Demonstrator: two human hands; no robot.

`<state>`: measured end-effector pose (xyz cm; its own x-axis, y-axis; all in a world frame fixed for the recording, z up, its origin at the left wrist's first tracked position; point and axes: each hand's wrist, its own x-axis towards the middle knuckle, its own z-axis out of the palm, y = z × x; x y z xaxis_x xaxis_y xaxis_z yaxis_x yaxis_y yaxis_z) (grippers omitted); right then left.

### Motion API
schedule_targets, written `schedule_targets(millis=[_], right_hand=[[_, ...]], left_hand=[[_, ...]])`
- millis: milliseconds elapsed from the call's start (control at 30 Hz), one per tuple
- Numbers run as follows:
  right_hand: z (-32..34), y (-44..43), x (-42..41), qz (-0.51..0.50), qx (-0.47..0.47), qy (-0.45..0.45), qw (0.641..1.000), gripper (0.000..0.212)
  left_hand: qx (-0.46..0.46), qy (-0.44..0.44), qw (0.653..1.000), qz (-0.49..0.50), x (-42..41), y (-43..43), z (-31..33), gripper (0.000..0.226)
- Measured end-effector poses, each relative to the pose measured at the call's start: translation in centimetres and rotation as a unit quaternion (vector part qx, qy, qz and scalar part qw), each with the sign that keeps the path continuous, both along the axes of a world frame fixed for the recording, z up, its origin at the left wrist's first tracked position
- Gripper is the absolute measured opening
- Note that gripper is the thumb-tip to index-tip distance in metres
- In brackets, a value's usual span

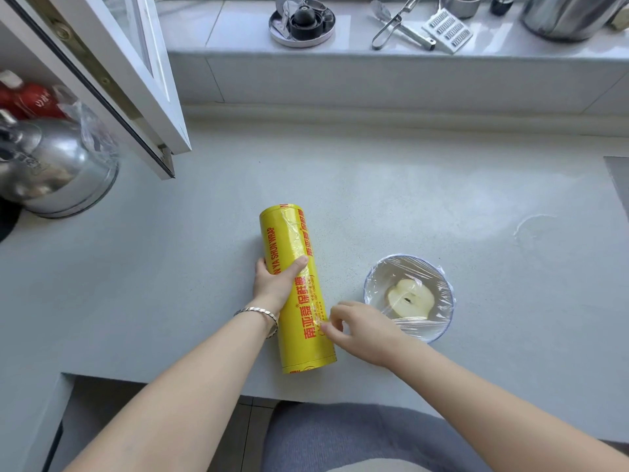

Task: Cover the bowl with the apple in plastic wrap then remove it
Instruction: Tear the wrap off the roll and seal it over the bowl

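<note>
A home kitchen: a pale grey stone countertop (391, 199), a shiny steel kettle (51, 165) at nine o'clock, and a tiled window ledge (374, 59) at twelve o'clock holding metal tongs (391, 23), a white grater (447, 30) and a steel pot (571, 15).

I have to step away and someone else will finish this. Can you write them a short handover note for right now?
Left hand: gripping the yellow wrap roll, which lies on the counter.
Right hand: fingers pinching at the loose film edge on the roll's near end.
Bowl: right of the roll, apple half inside, cut side up, plastic wrap already stretched over the rim.
Done: covering.
Left: let go of the roll, then peel the wrap off the bowl.
</note>
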<state>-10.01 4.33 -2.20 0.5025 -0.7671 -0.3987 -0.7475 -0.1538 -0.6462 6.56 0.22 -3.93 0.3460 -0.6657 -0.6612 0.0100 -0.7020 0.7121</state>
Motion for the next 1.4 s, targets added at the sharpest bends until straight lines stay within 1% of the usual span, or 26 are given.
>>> schedule_targets(millis=[67,100,200,300,333,400,433,467,500,600,633,733,800,867,967,1000,1033,1100,1133,1167,1233,1267,1300,1333,1400], right_hand=[[0.0,-0.1,0.2,-0.029,-0.005,-0.021,0.999,0.034],[0.1,0.0,0.2,-0.036,-0.009,-0.014,0.999,0.034],[-0.1,0.3,0.3,-0.047,-0.042,0.033,0.997,0.026],[-0.1,0.5,0.0,-0.033,-0.076,0.087,0.993,0.020],[-0.2,0.5,-0.1,-0.037,-0.085,0.094,0.991,0.021],[-0.3,0.6,-0.2,-0.023,-0.101,0.105,0.989,0.022],[-0.1,0.7,-0.2,0.001,-0.113,0.113,0.987,0.022],[0.2,0.7,-0.1,0.023,-0.130,0.138,0.982,0.023],[0.3,0.6,0.0,0.031,-0.148,0.172,0.973,0.025],[1.2,0.5,0.1,0.039,-0.193,0.231,0.953,0.040],[1.5,0.5,0.0,0.034,-0.197,0.243,0.949,0.043],[3.5,0.2,-0.2,0.038,-0.227,0.268,0.935,0.032],[4.8,-0.4,-0.6,0.083,-0.206,0.262,0.939,0.022],[5.5,-1.0,-1.4,0.112,-0.188,0.272,0.937,0.024],[7.0,-1.5,-2.7,0.103,-0.173,0.324,0.924,0.019],[7.4,-1.7,-3.3,0.084,-0.169,0.317,0.929,0.018],[8.0,-1.9,-4.0,0.065,-0.163,0.310,0.934,0.022],[9.3,-2.2,-5.0,0.011,-0.159,0.280,0.947,0.037],[9.8,-2.3,-5.4,-0.021,-0.167,0.244,0.955,0.040],[10.1,-2.4,-5.6,-0.054,-0.177,0.201,0.962,0.039],[10.3,-2.6,-5.9,-0.141,-0.171,0.069,0.973,0.024],[10.2,-2.7,-5.9,-0.185,-0.143,0.007,0.972,0.013],[10.2,-2.7,-5.8,-0.219,-0.109,-0.045,0.969,0.010],[9.8,-2.5,-5.3,-0.237,-0.068,-0.085,0.965,0.022],[9.3,-1.6,-3.5,-0.231,0.029,-0.142,0.962,0.056]], left_hand=[[0.002,0.001,1.000,0.002,0.0,0.0,0.1,0.075],[0.003,0.005,1.000,0.003,0.1,0.0,0.2,0.074],[0.006,0.040,0.999,0.028,0.4,0.0,0.4,0.067],[0.013,0.078,0.996,0.052,0.9,0.0,1.0,0.062],[0.016,0.093,0.994,0.052,1.3,-0.1,1.4,0.065],[0.013,0.125,0.991,0.043,2.3,-0.4,2.0,0.087],[0.007,0.126,0.991,0.037,2.9,-0.5,2.3,0.096],[0.000,0.117,0.993,0.030,3.5,-0.7,2.6,0.098],[-0.009,0.101,0.995,0.022,3.9,-0.8,3.3,0.095],[-0.035,0.039,0.999,0.002,4.7,-0.9,5.1,0.061],[-0.038,0.026,0.999,-0.008,4.7,-0.9,5.3,0.058],[-0.043,0.020,0.998,-0.043,4.3,-0.4,6.1,0.060],[-0.035,0.031,0.997,-0.057,4.0,-0.2,6.3,0.061],[-0.032,0.036,0.997,-0.067,3.7,0.0,6.3,0.062],[-0.036,0.041,0.996,-0.070,3.3,0.0,6.5,0.062],[-0.037,0.043,0.996,-0.069,3.1,0.0,6.7,0.061],[-0.040,0.047,0.996,-0.068,2.9,0.0,6.8,0.059],[-0.045,0.055,0.995,-0.065,2.4,-0.1,7.0,0.060],[-0.045,0.058,0.995,-0.065,2.1,-0.2,7.1,0.061],[-0.045,0.061,0.995,-0.066,1.9,-0.2,7.1,0.062],[-0.039,0.067,0.995,-0.063,1.3,-0.3,7.4,0.064],[-0.036,0.068,0.995,-0.060,0.9,-0.4,7.6,0.065],[-0.032,0.068,0.996,-0.053,0.4,-0.5,7.7,0.065],[-0.028,0.068,0.996,-0.043,-0.1,-0.6,7.8,0.066],[-0.028,0.074,0.997,-0.013,-1.2,-0.9,7.9,0.069]])
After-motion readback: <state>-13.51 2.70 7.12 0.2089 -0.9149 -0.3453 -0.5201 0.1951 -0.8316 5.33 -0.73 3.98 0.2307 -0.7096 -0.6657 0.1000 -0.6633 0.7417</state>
